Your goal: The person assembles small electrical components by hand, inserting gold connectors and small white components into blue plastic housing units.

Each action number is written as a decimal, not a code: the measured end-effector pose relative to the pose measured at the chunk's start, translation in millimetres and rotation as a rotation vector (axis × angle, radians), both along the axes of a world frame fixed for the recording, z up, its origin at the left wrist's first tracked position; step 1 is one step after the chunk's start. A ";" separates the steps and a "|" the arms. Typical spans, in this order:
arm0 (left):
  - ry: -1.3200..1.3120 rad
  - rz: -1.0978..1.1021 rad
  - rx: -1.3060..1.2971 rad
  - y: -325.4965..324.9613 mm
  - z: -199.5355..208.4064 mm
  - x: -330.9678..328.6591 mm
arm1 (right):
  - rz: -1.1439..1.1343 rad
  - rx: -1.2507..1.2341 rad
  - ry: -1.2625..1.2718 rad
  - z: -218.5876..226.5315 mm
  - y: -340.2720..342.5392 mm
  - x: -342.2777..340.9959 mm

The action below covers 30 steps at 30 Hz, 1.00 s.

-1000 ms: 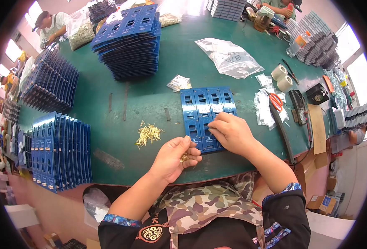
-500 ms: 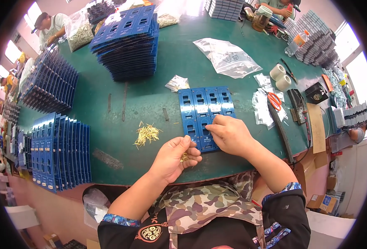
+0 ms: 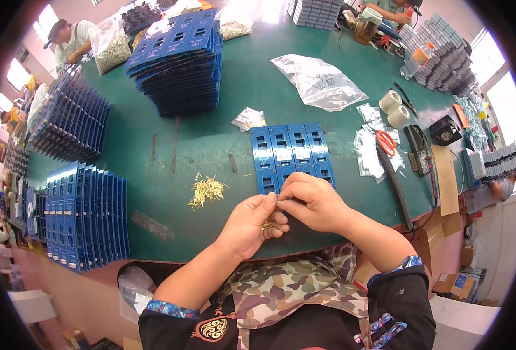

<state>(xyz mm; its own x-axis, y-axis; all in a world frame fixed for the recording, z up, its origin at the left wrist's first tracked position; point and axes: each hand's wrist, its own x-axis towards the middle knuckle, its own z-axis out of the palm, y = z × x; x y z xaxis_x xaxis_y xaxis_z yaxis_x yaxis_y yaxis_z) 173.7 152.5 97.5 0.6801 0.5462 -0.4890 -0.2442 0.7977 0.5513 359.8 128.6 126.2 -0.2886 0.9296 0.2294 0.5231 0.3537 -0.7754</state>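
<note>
A blue circuit board panel (image 3: 291, 153) with rows of rectangular cut-outs lies flat in front of me. My left hand (image 3: 245, 226) is curled closed around several thin brass-coloured pins (image 3: 266, 225), just off the panel's near left corner. Thumb and fingers of my right hand (image 3: 317, 203) pinch together at the left thumb tip, over the near part of the panel. Whatever sits between those right fingertips is too small to make out. A loose heap of the same pins (image 3: 206, 191) rests on the green table to the left.
Stacks of blue panels stand at the left (image 3: 86, 216) and far left (image 3: 173, 64). Small clear bags (image 3: 370, 151), orange-handled pliers (image 3: 386, 142), tape rolls (image 3: 390, 101) and a dark bar (image 3: 393, 184) lie right. A large plastic bag (image 3: 319, 81) lies beyond. Other people work across the table.
My right hand has moved left and nearer, from the panel's cut-outs to my left fingertips. My left hand has shifted slightly right, still holding the pins.
</note>
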 end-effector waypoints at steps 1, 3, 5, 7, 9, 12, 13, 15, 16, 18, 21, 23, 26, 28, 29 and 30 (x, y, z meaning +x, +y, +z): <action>0.004 0.016 -0.006 0.1 0.0 1.0 | 0.000 -0.003 0.000 -2.5 -0.1 0.7; 0.008 0.031 -0.014 0.2 -0.5 0.5 | -0.083 0.036 0.080 -8.5 3.8 7.7; 0.088 0.030 0.018 2.2 -1.5 -3.9 | -0.226 -0.055 0.065 -9.5 13.2 25.2; 0.087 0.036 0.016 3.6 -4.4 -7.8 | -0.262 -0.134 -0.118 -8.3 18.9 34.1; 0.083 0.042 0.017 4.1 -6.8 -8.8 | -0.226 -0.098 -0.190 -15.7 18.9 34.9; 0.048 0.032 0.022 4.1 -7.7 -7.8 | -0.186 -0.052 -0.291 -17.0 20.7 34.1; 0.052 0.036 0.016 4.0 -7.2 -7.4 | -0.183 -0.042 -0.318 -16.9 21.4 33.6; 0.056 0.038 0.010 4.0 -7.3 -7.5 | -0.180 -0.044 -0.334 -15.3 21.4 33.2; 0.055 0.038 0.012 3.8 -7.9 -8.0 | -0.178 -0.046 -0.349 -14.7 21.3 32.8; 0.054 0.038 0.014 3.7 -7.9 -8.1 | -0.177 -0.039 -0.353 -15.3 21.6 32.7; 0.066 0.052 -0.001 3.3 -6.7 -6.9 | -0.183 -0.034 -0.376 -16.2 22.1 31.8; 0.073 0.052 0.005 3.3 -6.5 -6.0 | -0.190 -0.035 -0.395 -15.8 21.7 30.5; 0.042 0.041 0.009 3.5 -7.6 -6.8 | -0.170 0.042 -0.409 -14.9 20.7 27.5; 0.042 0.041 0.015 3.7 -6.3 -6.7 | -0.136 0.077 -0.481 -15.2 20.6 26.0; 0.042 0.042 0.022 3.7 -5.5 -6.8 | -0.137 0.076 -0.481 -14.1 19.9 25.6; 0.043 0.043 0.022 3.9 -4.6 -7.1 | -0.134 0.101 -0.479 -12.1 19.7 25.4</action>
<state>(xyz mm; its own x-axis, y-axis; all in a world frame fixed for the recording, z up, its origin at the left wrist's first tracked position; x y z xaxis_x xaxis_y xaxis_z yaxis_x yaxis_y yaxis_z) 166.7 156.4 93.0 0.6343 0.5858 -0.5045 -0.2542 0.7743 0.5795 385.1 148.4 114.1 -0.2627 0.9458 0.1909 0.8579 0.3195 -0.4024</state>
